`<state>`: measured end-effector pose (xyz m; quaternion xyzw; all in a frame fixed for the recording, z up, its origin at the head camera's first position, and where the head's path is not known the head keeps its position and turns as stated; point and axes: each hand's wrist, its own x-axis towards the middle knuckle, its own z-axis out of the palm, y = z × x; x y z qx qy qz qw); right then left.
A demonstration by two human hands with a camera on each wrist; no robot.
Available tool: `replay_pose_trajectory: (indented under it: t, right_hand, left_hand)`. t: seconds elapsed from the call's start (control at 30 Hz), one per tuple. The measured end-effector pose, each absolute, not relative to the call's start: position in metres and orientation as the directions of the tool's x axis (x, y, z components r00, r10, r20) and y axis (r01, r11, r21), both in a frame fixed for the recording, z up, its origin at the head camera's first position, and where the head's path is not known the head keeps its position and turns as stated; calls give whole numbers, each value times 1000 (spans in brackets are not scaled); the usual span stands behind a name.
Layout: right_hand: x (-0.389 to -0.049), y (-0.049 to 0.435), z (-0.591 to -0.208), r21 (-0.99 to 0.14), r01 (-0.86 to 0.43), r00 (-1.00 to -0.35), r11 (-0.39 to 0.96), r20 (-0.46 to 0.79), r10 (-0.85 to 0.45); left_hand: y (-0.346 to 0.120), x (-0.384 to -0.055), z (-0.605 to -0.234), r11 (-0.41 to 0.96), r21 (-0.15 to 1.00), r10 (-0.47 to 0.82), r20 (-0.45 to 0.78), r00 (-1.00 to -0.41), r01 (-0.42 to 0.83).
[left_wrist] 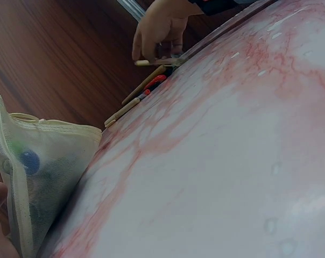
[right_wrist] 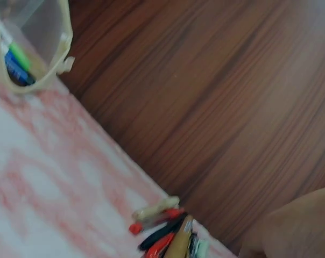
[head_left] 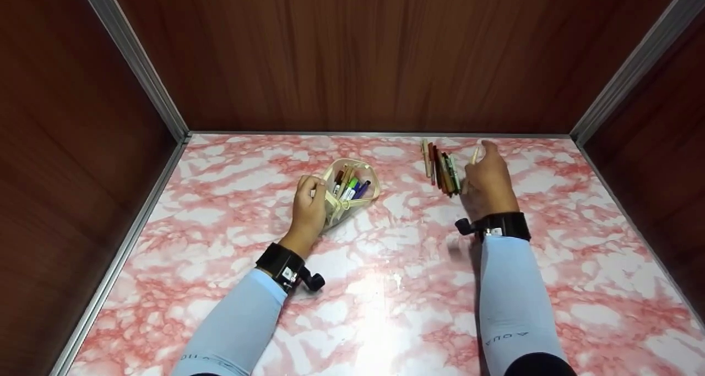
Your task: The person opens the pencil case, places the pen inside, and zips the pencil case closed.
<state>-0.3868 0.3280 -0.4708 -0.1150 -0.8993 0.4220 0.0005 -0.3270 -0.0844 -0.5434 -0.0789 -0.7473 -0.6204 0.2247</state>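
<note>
A pale mesh zip pouch stands with its mouth wide, left of the middle in the head view. Several pens and markers are inside, among them a green-capped and a purple one. My left hand grips the pouch's near left edge between thumb and fingers. Over at the right, my right hand pinches a cream-coloured pen, low over the table. Just left of that hand lies a row of several loose pens in brown, red, black and green. The right wrist view catches only part of the right hand.
The table top is marbled red and white. A brown wood-grain panel rises behind it, with more panels at the left and right. Metal strips run along the table's edges.
</note>
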Motion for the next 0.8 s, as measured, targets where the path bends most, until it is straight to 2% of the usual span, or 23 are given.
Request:
replay_pose_trajectory:
  t: [0.3, 0.6, 0.8]
  right_hand:
    - [-388, 311, -444, -844, 22, -970, 536, 112, 216]
    - [-385, 258, -433, -934, -145, -959, 325, 214, 186]
    - [-381, 211, -444, -956, -255, -958, 148, 270, 92]
  left_hand:
    - [-85, -326, -544, 222, 892, -162, 433, -887, 395]
    - [-84, -328, -543, 222, 894, -167, 428, -888, 389]
    - [-83, -328, -543, 229, 888, -169, 440, -882, 399]
